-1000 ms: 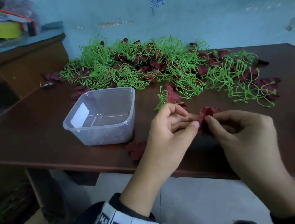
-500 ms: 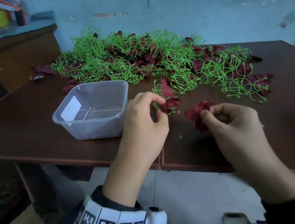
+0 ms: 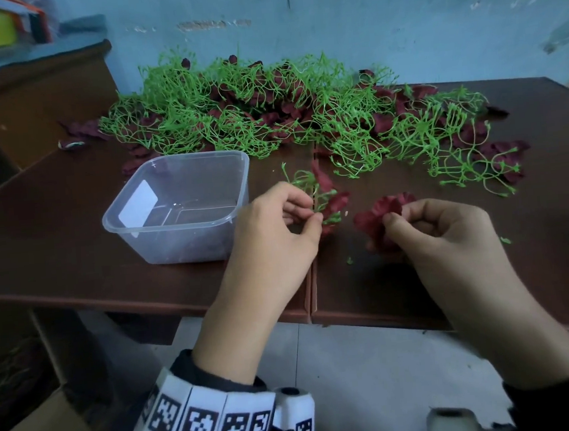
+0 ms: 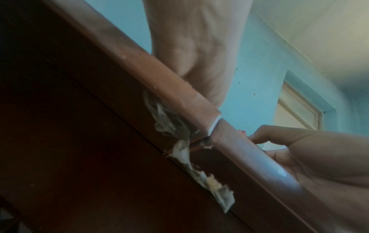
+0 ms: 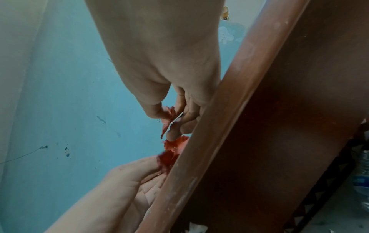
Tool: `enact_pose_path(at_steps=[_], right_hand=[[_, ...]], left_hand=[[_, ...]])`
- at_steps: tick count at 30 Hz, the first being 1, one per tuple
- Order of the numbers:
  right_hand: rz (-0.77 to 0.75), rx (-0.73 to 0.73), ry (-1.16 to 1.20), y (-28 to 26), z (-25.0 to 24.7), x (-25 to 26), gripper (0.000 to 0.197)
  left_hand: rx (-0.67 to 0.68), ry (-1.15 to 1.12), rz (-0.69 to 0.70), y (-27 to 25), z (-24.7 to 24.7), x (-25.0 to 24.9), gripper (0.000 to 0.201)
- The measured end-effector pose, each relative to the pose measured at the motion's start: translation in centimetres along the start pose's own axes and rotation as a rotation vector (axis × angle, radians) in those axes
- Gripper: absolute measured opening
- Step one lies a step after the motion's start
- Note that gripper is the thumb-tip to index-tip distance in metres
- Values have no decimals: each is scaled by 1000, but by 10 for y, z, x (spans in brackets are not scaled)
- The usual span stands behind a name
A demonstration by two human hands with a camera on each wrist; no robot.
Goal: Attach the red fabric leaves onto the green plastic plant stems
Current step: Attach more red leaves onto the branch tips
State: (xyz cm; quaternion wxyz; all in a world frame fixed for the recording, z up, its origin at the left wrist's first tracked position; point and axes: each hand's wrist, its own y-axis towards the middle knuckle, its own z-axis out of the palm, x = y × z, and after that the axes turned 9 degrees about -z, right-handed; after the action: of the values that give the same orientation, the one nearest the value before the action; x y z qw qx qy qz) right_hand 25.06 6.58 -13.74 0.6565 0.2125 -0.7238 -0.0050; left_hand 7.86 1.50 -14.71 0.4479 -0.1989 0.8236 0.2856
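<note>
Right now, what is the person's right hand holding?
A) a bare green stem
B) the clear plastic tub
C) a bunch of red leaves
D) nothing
C: in the head view the right hand pinches a bunch of red leaves between thumb and fingers, while the left hand holds the green stem.

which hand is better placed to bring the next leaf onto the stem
Right. The right hand already pinches a bunch of red leaves beside the green stem, which the left hand pinches and steadies, so the left is probably best kept holding.
</note>
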Motion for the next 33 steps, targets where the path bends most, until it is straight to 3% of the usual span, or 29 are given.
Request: enact_pose_path(at_steps=[4,8,13,19,27,33], right_hand=[[-5,10,56,-1,1,0,26],[40,25,219,1,1,5,22],[57,7,336,2,3,3,21],[102,14,412,4,2,5,29],[137,-15,396,5,1,7,24],[145,-33,472,6,3,8,25]], left_hand=[[58,-241,-67,1,0,-1,26],[164,-477,-133,0,-1,-6,25],[311,-607,-157,-3,-1,-10,29],[276,-588,-153,-3,-1,-10,17],[297,-547,-205,-4,-2,-8,60],[356,-491,-151,-4,-2,-7,37]])
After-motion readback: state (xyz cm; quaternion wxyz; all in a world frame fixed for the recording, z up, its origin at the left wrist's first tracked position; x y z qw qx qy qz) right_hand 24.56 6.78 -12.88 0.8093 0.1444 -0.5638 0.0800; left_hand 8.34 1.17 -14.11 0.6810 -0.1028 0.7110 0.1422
